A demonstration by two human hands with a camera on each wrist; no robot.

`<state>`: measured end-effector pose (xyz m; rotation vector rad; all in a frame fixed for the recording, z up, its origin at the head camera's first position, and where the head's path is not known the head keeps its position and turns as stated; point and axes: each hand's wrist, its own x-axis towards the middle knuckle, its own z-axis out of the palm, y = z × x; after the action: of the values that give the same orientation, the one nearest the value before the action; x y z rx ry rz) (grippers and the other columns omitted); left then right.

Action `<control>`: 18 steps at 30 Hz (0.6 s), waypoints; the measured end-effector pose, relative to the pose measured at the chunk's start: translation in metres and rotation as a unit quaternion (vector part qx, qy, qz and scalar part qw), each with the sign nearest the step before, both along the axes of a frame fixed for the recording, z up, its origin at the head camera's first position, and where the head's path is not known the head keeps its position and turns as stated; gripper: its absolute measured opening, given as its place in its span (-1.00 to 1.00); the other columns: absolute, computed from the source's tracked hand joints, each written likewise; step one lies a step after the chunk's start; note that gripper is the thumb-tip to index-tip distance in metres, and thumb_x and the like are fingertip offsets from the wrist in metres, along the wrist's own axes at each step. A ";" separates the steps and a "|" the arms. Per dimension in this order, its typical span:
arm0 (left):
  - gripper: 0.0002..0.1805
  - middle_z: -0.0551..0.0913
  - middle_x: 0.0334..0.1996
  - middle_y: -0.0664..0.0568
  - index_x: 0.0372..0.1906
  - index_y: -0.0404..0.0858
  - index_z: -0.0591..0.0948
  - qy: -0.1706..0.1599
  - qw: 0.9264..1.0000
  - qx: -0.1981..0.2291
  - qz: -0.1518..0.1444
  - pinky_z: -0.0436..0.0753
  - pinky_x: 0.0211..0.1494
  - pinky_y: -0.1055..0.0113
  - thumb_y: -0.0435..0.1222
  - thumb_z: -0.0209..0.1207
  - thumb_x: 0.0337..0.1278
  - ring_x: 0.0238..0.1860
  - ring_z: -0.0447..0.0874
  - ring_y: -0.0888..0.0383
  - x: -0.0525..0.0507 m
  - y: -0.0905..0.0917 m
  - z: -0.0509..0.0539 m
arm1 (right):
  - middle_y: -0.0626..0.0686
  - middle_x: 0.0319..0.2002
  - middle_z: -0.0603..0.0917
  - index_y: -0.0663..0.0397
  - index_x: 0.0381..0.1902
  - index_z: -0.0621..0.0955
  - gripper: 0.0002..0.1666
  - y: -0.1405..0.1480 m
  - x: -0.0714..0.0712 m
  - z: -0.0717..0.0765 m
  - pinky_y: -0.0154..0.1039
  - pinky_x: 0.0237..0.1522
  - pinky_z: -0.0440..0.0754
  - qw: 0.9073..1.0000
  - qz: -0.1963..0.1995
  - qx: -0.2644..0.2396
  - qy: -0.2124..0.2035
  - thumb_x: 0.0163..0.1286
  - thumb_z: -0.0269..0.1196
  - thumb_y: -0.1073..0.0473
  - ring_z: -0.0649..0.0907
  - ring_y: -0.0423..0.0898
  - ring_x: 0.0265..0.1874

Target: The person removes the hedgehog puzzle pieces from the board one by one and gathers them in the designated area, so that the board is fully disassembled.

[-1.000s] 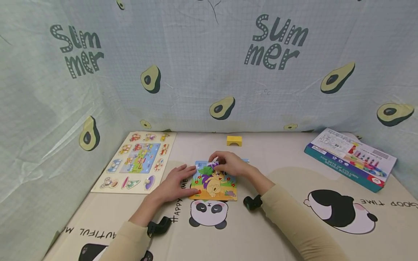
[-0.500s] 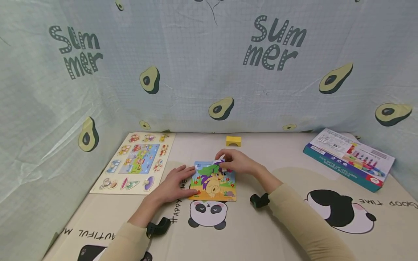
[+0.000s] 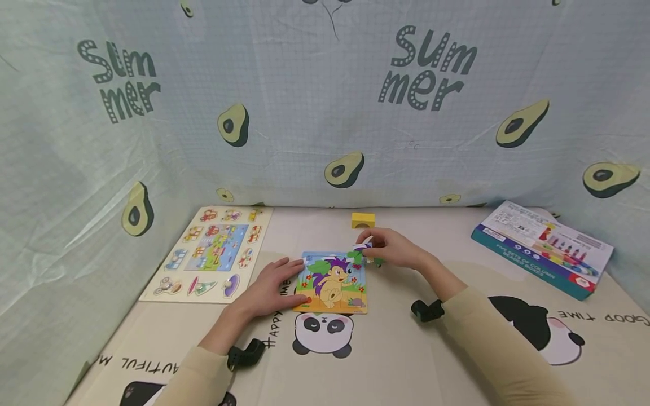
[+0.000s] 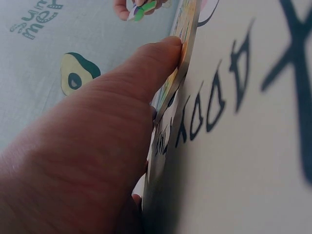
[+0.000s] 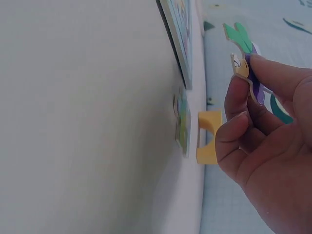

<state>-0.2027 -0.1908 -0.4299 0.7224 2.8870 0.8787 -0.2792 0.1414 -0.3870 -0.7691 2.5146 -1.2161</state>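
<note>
A colourful hedgehog jigsaw puzzle (image 3: 332,290) lies flat on the table in front of me. My left hand (image 3: 269,288) rests at its left edge, fingers spread, with the thumb on the lower left corner. Just above the puzzle's top right corner, my right hand (image 3: 393,248) pinches a puzzle piece (image 5: 249,68) between thumb and fingers. The piece is green, purple and yellow. Below that hand, another puzzle piece (image 5: 183,124) lies on the table; in the head view the hand partly covers it.
A yellow arch block (image 3: 363,220) stands behind the right hand. To the left lies a wooden peg puzzle board (image 3: 238,290) with vehicle and toy pictures. A boxed bead toy (image 3: 543,248) sits at the back right. A printed cloth (image 3: 284,169) hangs behind the table.
My right hand has moved right, from over the puzzle's top to beyond its top right corner, carrying a piece away. The hedgehog's head now shows. My left hand has stayed in place.
</note>
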 end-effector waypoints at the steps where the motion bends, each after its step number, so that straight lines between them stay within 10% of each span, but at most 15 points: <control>1: -0.12 0.38 0.45 -0.08 0.47 -0.19 0.42 0.000 1.000 0.001 -0.001 0.13 0.48 -0.22 0.13 0.37 0.11 0.53 0.06 -0.21 0.000 0.000 0.000 | 0.03 -0.34 0.54 0.03 0.04 0.60 -0.77 0.003 0.000 0.000 -0.22 -0.35 0.48 1.000 -0.001 0.000 0.000 0.46 0.28 0.23 0.50 -0.01 -0.34; 18: -0.14 0.40 0.43 -0.10 0.45 -0.24 0.43 0.012 1.000 0.005 -0.009 0.09 0.49 -0.23 0.10 0.36 0.12 0.52 0.07 -0.23 0.000 0.000 -0.001 | 0.04 -0.20 0.63 0.06 0.11 0.58 -0.72 0.046 -0.004 0.000 -0.15 -0.18 0.55 0.999 -0.039 0.012 0.006 0.47 0.27 0.25 0.53 0.05 -0.21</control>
<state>-0.2022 -0.1906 -0.4305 0.7646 2.8934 0.8881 -0.2827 0.1873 -0.3868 -0.6807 2.5870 -1.2069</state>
